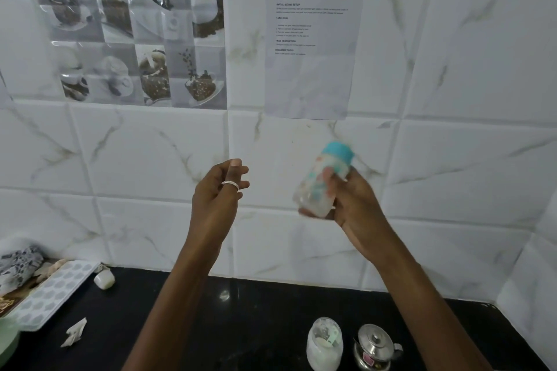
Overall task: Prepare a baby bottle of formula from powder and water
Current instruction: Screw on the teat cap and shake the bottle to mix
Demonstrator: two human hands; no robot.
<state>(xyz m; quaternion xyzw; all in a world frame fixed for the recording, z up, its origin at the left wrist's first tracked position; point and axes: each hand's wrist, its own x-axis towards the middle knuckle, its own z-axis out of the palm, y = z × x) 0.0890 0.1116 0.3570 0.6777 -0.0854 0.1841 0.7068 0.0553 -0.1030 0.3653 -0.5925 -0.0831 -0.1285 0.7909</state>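
My right hand (355,205) grips a clear baby bottle (324,181) with a teal cap, raised in front of the tiled wall and tilted to the right. The bottle is blurred and holds whitish liquid at its base. My left hand (220,190), with a ring on one finger, is lifted to the left of the bottle, fingers loosely curled and holding nothing. On the black counter below stand an open glass jar of white powder (325,345) and a small steel kettle (375,346) with a lid.
A white ice-cube tray (51,292) leans at the left with patterned cloth (18,262) behind it. A small white lid-like piece (104,278) and a torn paper scrap (73,333) lie on the counter. A green rim (7,337) shows at the left edge. Papers hang on the wall.
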